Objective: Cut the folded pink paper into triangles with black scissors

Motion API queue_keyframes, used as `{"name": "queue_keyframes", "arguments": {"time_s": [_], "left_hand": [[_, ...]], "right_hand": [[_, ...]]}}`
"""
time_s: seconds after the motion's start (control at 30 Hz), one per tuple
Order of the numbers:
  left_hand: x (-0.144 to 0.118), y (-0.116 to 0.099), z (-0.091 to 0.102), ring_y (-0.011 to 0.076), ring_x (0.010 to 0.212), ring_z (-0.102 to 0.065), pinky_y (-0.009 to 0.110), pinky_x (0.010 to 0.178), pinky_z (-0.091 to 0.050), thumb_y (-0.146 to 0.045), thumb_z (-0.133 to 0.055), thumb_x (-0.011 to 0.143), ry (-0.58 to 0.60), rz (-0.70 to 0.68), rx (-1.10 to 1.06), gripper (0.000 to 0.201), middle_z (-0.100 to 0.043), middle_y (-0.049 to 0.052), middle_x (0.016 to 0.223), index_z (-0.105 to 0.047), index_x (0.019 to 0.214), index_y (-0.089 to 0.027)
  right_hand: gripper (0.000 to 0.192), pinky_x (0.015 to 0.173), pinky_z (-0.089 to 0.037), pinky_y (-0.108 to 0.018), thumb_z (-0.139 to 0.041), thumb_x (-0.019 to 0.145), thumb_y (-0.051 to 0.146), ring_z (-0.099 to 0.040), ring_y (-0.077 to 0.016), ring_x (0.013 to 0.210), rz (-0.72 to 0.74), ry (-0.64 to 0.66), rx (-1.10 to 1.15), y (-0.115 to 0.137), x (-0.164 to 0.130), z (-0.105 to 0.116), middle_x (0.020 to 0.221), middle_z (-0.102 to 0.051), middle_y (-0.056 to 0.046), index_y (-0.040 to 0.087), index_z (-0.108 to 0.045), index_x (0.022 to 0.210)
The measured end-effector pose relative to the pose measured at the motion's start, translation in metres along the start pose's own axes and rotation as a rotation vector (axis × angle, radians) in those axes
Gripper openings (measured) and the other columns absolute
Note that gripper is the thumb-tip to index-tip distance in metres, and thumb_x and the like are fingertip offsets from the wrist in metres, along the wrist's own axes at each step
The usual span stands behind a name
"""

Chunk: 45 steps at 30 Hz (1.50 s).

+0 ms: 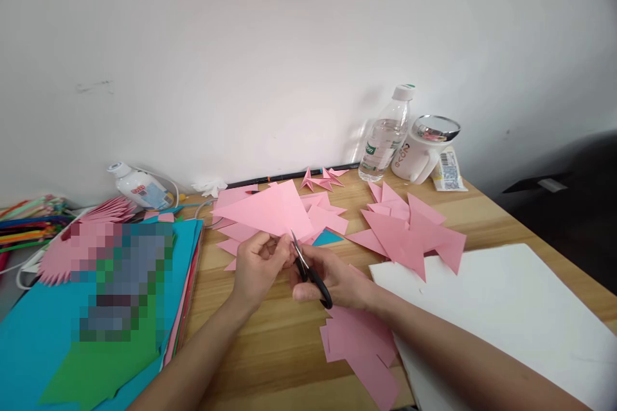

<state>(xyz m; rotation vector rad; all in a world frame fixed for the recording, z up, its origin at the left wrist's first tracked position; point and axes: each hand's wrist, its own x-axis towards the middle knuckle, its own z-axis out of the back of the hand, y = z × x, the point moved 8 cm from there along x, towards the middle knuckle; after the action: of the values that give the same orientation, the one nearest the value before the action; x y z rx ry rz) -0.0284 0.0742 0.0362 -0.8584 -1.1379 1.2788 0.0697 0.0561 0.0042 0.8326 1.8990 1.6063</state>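
A person sits at a wooden table (270, 340), cutting coloured paper. At the centre of the frame, the left hand (258, 266) pinches the near edge of a large pink paper triangle (270, 212), fingers closed on it and holding it raised off the table. The right hand (337, 282) grips black-handled scissors (308, 270), fingers curled tightly through the loops. The blades point up and away, nearly together, with their tips touching the paper's edge just beside the left thumb.

The work looks to be at the cutting step, with a snip about to start or just begun. A clean cut would need the paper held taut and the blades opened wider before closing along the line.

More pink paper pieces (409, 231) lie right of centre, others below the right wrist. A white sheet (506, 308) fills the lower right. A stack of blue and green paper (58, 347) sits lower left. A water bottle (385, 135) and a white mug (419, 151) stand against the wall, upper right.
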Motion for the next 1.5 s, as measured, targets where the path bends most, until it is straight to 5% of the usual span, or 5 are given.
{"name": "queue_keyframes", "arguments": {"time_s": [1.5], "left_hand": [[-0.0006,-0.0082,-0.0011,0.0062,0.036,-0.043,0.018,0.037,-0.037,-0.027,-0.058,0.071,-0.001,0.028,-0.018,0.021,-0.054,-0.003,0.046,-0.053,0.053,-0.016]], "right_hand": [[0.051,0.055,-0.037,-0.024,-0.078,0.050,0.045,-0.048,-0.0114,0.062,-0.034,0.000,-0.005,-0.0046,0.0001,0.0006,0.070,-0.053,0.002,0.017,-0.044,0.076]]}}
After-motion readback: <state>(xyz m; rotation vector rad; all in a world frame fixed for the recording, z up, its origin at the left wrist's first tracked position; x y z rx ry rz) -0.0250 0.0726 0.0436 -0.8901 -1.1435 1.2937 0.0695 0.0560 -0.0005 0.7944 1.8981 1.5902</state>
